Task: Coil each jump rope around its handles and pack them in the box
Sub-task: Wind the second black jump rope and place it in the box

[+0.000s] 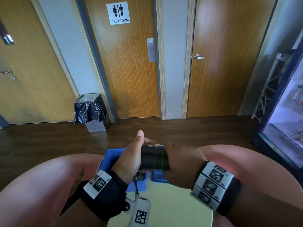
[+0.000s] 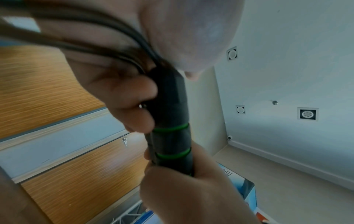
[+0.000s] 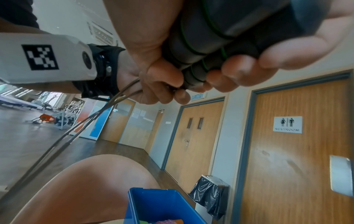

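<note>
Two black jump-rope handles [image 1: 154, 158] with green rings lie side by side, held level above the blue box [image 1: 113, 154] between my knees. My left hand [image 1: 131, 159] grips their left end, thumb sticking up. My right hand [image 1: 178, 163] grips their right end. In the left wrist view my left fingers [image 2: 124, 94] curl round the handles [image 2: 170, 121], and dark rope strands [image 2: 95, 40] run out past the palm. In the right wrist view my right fingers [image 3: 249, 68] wrap the handles [image 3: 220, 37], and the rope [image 3: 86, 121] hangs down to the left from my left hand [image 3: 153, 75].
A pale green surface [image 1: 172, 202] lies on my lap, with the blue box [image 3: 159, 204] at its far edge holding some coloured items. Ahead on the dark wooden floor stands a bin lined with a black bag [image 1: 89, 110] beside the restroom door [image 1: 127, 71]. A glass-fronted fridge [image 1: 287, 128] is at the right.
</note>
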`<state>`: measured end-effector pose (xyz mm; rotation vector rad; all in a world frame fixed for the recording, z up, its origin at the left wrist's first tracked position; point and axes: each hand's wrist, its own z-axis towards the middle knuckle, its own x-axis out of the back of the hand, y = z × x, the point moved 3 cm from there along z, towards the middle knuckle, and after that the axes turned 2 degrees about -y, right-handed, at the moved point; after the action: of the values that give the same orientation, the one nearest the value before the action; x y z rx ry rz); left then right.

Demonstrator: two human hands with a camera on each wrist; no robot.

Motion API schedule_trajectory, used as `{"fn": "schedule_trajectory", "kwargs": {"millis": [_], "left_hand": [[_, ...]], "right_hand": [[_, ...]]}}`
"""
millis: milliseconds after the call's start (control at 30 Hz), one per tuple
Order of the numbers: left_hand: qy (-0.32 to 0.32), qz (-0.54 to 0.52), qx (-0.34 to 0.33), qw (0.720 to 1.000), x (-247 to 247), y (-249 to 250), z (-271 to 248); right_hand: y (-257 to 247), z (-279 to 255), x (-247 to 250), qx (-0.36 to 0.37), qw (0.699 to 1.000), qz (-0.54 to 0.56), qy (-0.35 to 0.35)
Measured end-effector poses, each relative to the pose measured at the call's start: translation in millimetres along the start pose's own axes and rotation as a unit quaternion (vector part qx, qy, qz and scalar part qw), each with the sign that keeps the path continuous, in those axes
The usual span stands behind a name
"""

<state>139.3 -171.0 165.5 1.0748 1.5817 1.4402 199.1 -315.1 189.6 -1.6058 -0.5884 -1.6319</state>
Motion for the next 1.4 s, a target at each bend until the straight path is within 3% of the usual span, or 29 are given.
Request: {"fn": "schedule_trajectory", "kwargs": {"millis": [133,200,267,300,333,433,500,633,867,1200,1300,1367,1400], "left_hand": [[-0.046,0.014,-0.036,0.998,7,-9,-10],[-0.038,0.024,-0.057,0.997,6,-14,-16],[-0.010,0.006,-0.069,0.998,0,-17,-20],[0.000,-0.008,-0.064,0.998,-4,-20,-21],[0.002,-0.017,-0.056,0.998,-10,-24,-21],[-0.025,-0.022,-0.031,0.999,-32,-35,-25],[-0.062,-0.038,-0.001,0.997,-46,-42,-31],[-0.128,-0.057,0.051,0.989,-61,-43,-37],[-0.171,-0.044,0.070,0.982,-68,-28,-44],[-0.197,0.018,0.029,0.980,-64,-17,-54],[-0.163,0.127,-0.067,0.976,-61,-15,-53],[-0.141,0.240,-0.181,0.943,-59,-17,-51],[-0.147,0.288,-0.206,0.924,-56,-19,-50]], "right_hand": [[26,-1,-3,-0.076,0.989,0.125,-0.019],[36,-4,-6,-0.089,0.977,0.189,-0.031],[39,-10,-15,-0.117,0.944,0.308,-0.033],[38,-12,-22,-0.145,0.903,0.403,-0.028],[37,-14,-30,-0.183,0.844,0.504,-0.016],[36,-14,-47,-0.256,0.625,0.737,0.032],[35,-13,-49,-0.257,0.515,0.816,0.050],[32,-16,-44,-0.217,0.428,0.873,0.084],[25,-14,-27,-0.139,0.358,0.915,0.119],[11,-15,-19,-0.079,0.355,0.928,0.083],[9,-14,-20,-0.069,0.349,0.931,0.080],[8,-13,-21,-0.068,0.347,0.932,0.079],[8,-13,-21,-0.070,0.347,0.932,0.079]]}}
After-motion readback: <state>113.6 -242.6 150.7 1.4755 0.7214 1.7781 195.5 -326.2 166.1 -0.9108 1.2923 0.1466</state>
